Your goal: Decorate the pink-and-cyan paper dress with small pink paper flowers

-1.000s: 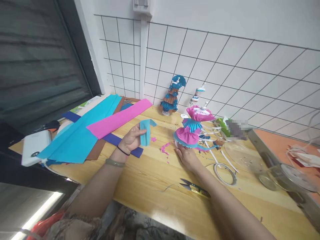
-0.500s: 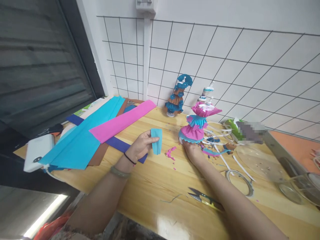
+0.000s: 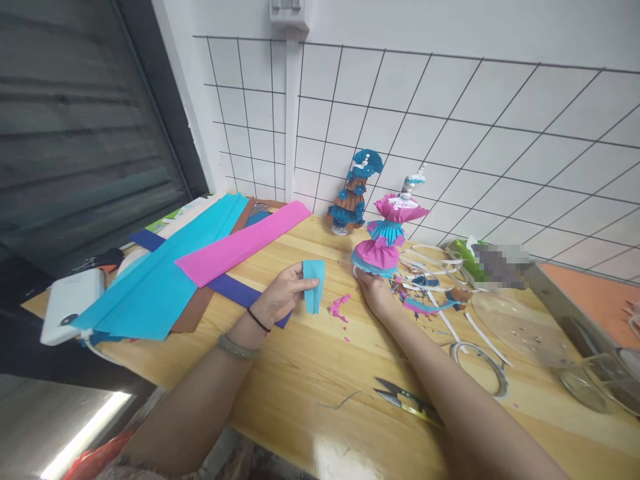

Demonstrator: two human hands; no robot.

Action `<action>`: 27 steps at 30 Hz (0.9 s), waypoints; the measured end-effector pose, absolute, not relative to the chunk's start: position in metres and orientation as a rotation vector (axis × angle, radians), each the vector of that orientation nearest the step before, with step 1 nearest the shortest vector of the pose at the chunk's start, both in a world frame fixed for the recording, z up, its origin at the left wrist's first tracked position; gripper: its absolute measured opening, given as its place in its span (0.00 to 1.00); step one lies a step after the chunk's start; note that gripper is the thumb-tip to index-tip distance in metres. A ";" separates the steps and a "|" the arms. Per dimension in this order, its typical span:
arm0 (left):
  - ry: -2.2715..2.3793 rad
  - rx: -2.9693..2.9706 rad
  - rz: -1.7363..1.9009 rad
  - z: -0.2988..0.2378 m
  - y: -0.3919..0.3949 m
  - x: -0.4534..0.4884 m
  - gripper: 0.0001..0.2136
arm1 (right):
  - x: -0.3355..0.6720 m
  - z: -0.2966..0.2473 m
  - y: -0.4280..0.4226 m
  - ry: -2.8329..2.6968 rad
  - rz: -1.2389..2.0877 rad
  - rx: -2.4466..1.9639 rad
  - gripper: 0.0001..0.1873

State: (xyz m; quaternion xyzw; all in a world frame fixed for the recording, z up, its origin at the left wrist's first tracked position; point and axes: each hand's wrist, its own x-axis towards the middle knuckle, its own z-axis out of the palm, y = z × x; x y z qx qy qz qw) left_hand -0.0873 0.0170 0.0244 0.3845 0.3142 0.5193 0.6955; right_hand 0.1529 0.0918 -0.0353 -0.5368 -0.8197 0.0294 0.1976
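My left hand (image 3: 284,293) pinches a small folded piece of light blue crepe paper (image 3: 314,299) between thumb and fingers, above the wooden table. My right hand (image 3: 376,297) is closed at the base of a tiered pink and blue crepe-paper tower (image 3: 379,255) with white beads at its top. The tower is nearly upright, and its ruffles partly hide my fingertips. Torn pink paper scraps (image 3: 341,307) lie between my hands. Beyond stands a dark blue and brown crepe-paper tower (image 3: 354,193). Thread snips (image 3: 407,403) rest near my right forearm.
At left lie blue crepe sheets (image 3: 150,287), a pink strip (image 3: 240,245) and a white power bank (image 3: 73,307) with a cable. To the right are a tape roll (image 3: 480,363), white strips, scraps, a clear plastic lid (image 3: 520,327) and a clear cup (image 3: 610,380). A wire grid covers the wall.
My right hand has shifted the pink and blue tower a little left and turned it slightly, so it leans less to the right. My left hand keeps the blue piece almost in place.
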 end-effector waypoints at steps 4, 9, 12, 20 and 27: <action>0.679 0.843 1.234 0.023 0.020 -0.088 0.14 | 0.158 -0.034 0.083 -2.257 0.154 -1.430 0.21; 0.649 0.746 1.317 0.022 0.023 -0.090 0.13 | 0.159 -0.024 0.055 -2.277 0.269 -1.348 0.19; 0.643 0.688 1.352 0.021 0.025 -0.090 0.12 | 0.147 -0.017 0.035 -2.317 0.334 -1.284 0.20; 0.637 0.661 1.345 0.019 0.026 -0.092 0.11 | 0.109 -0.007 0.002 -2.652 0.202 -0.970 0.15; 0.675 0.675 1.304 0.016 0.025 -0.086 0.12 | 0.163 0.009 0.009 -2.699 0.094 -0.969 0.16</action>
